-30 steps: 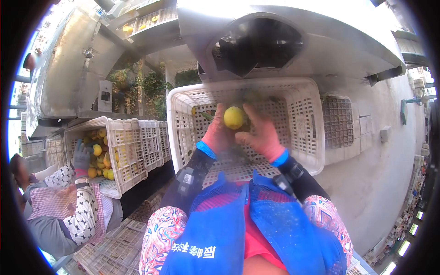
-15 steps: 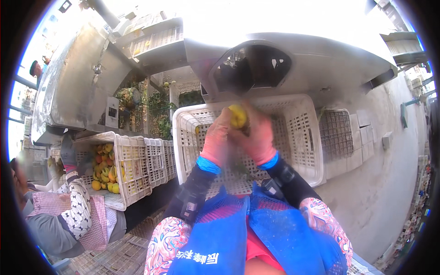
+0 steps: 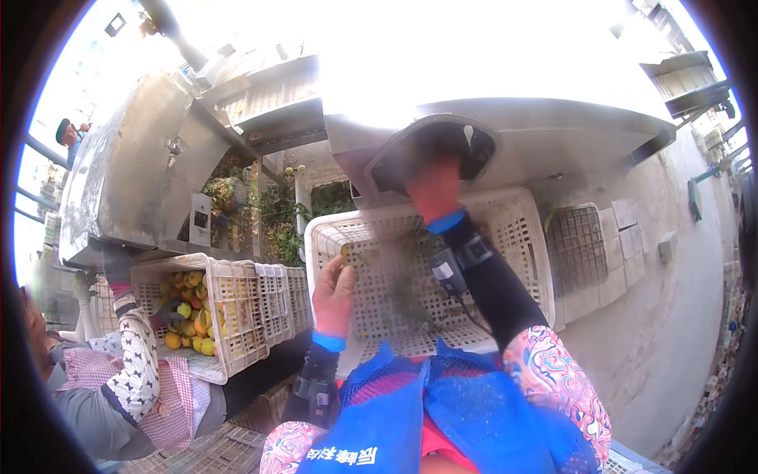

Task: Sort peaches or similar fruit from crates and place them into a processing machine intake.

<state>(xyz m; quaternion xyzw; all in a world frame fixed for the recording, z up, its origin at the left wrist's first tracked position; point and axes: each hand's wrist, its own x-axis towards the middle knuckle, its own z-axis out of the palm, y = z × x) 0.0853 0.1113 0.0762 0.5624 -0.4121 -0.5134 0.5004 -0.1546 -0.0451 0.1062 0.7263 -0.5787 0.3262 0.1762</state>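
My left hand [image 3: 334,295], in a pink glove with a blue cuff, is at the left side of a white plastic crate [image 3: 513,272] in front of me. Its fingers are stretched out, close to a small yellow-green fruit [image 3: 344,250] that is mostly hidden. My right hand [image 3: 436,189], gloved the same way and blurred, reaches over the far rim into the dark rounded opening [image 3: 474,146] of a metal machine. Its fingers are lost in the shadow, so what they hold, if anything, does not show. Leafy scraps [image 3: 410,312] lie in the crate.
At the left a co-worker's sleeved arm [image 3: 136,347] reaches toward a tilted crate [image 3: 237,316] of yellow and orange fruits [image 3: 189,312]. A grey grid crate [image 3: 575,245] stands to the right. The machine's pale metal body [image 3: 568,130] spans the far side.
My hands, together over the crate around a yellow fruit, have parted. The right moved up into the opening, the left down and left. The yellow fruit is out of sight.
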